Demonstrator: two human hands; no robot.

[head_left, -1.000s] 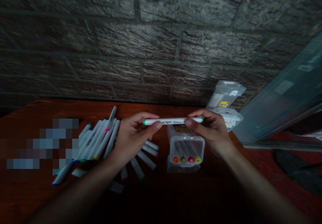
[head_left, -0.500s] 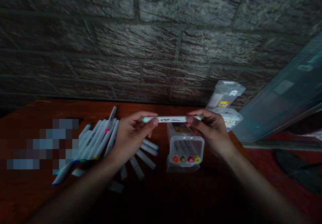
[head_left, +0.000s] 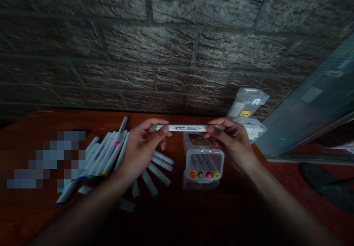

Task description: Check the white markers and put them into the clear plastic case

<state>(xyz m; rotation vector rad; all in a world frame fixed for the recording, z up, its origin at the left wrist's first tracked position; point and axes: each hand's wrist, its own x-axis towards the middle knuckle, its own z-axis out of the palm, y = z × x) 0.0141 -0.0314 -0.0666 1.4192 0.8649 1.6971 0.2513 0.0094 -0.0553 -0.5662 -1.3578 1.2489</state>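
A white marker (head_left: 188,128) with green ends is held level above the table, its printed side facing me. My left hand (head_left: 145,142) pinches its left end between thumb and fingers. At the other end, my right hand (head_left: 229,137) grips it the same way. Just below the marker lies a clear plastic marker case (head_left: 204,151), its open end towards me. Inside it a row of markers (head_left: 201,165) shows orange, brown, pink-red and yellow ends. Loose white markers (head_left: 102,153) spread over the table to the left, partly hidden behind my left hand and forearm.
A second clear case (head_left: 246,106) with its lid up stands at the table's back right. The wooden table (head_left: 177,216) meets a stone-block wall (head_left: 171,47). Right of it are a glass panel (head_left: 301,102) and a red floor (head_left: 287,179). A blurred patch covers the far left.
Both hands and the marker have shifted very slightly up and left. The left fingers have slid a little towards the marker's end, showing more of the printed label. The grip continues.
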